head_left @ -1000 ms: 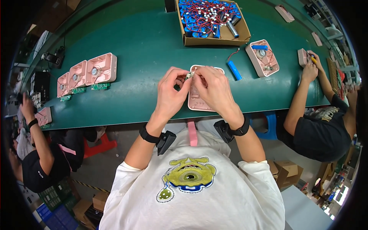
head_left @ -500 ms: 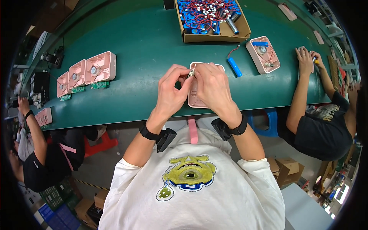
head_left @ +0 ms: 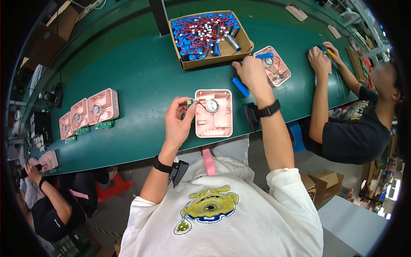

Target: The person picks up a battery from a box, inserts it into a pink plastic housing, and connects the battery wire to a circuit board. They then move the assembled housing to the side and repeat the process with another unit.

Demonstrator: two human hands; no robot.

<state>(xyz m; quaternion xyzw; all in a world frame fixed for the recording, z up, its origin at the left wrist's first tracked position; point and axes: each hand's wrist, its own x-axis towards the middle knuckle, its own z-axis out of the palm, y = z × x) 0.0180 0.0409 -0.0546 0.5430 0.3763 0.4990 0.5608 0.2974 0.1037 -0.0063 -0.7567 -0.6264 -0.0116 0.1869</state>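
In front of me a pink plastic housing (head_left: 214,128) lies open side up on the bench, with a round speaker (head_left: 212,106) in it. At its left edge my left hand (head_left: 179,118) pinches a small green circuit board (head_left: 190,103), joined by thin wires toward the speaker. My right hand (head_left: 255,77) is stretched out to the right, its thumb and fingers closed at the end of the lead of a blue cylindrical battery (head_left: 240,87). The battery rests on the bench; the fingertips partly hide the lead's end.
Beyond the housing stands a cardboard box (head_left: 214,62) of blue batteries with red leads. Right of my hand lies another pink housing (head_left: 280,79) with a battery in it. Several pink housings (head_left: 102,103) with green boards line the left. Co-workers sit at both sides.
My right hand has left the housing and moved right to the battery's lead. My left hand keeps the circuit board, now beside the housing's left edge. The view has shifted, uncovering the speaker.
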